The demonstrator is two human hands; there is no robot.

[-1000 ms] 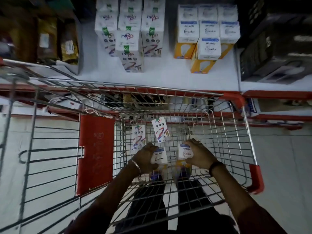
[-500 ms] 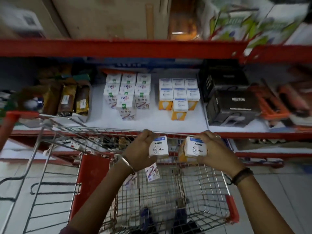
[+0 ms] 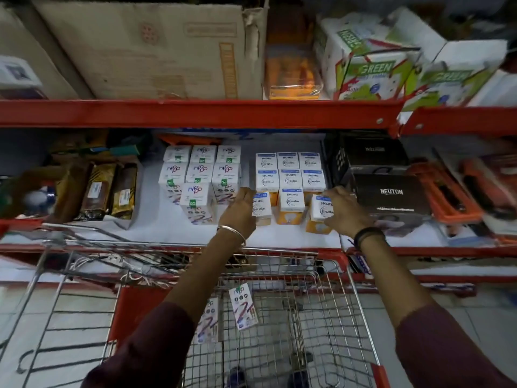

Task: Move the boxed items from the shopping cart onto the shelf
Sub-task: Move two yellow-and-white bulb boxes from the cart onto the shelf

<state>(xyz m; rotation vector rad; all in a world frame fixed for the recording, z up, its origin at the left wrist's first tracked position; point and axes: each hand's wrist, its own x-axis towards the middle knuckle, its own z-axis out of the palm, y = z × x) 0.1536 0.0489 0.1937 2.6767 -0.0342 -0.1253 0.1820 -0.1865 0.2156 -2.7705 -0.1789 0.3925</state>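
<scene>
My left hand grips a white and orange bulb box standing on the white shelf, just left of the front box of the same kind. My right hand grips another such bulb box on the shelf at the right of that front box. Behind them stand rows of the same boxes. To the left is a group of white boxes with purple lettering. Two of those purple-lettered boxes lie in the wire shopping cart below.
Black Neuton boxes stand right of my right hand. Brown packets fill the shelf's left side. A red shelf beam runs overhead with a cardboard carton and green-printed boxes on it. Orange items lie far right.
Both hands lifted a bulb box each out of the cart, carried them up and forward, and now hold them on the shelf beside the front bulb box. The view tilted up.
</scene>
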